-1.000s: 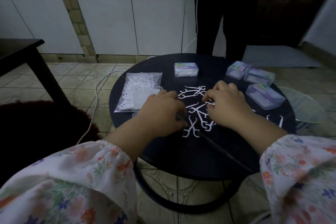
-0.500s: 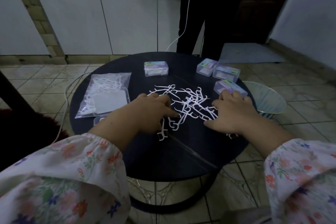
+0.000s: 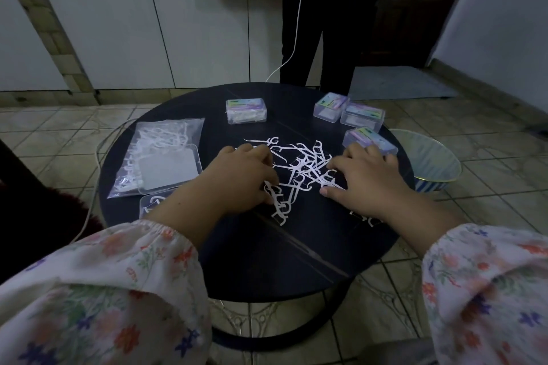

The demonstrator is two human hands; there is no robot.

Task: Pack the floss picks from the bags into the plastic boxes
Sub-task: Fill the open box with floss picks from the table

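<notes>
Both hands lie on the loose picks (image 3: 299, 167) mid-table: left hand (image 3: 237, 178) with fingers curled onto them, right hand (image 3: 364, 181) spread flat. Bag (image 3: 160, 157) lies left; boxes (image 3: 246, 110) sit far and right.

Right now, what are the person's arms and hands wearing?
Both arms wear loose pale sleeves with a floral print in pink, orange, green and purple, the left sleeve gathered by an elastic cuff on the forearm. The right sleeve looks alike. The left hand and right hand are bare, with no visible gloves or rings.
</notes>
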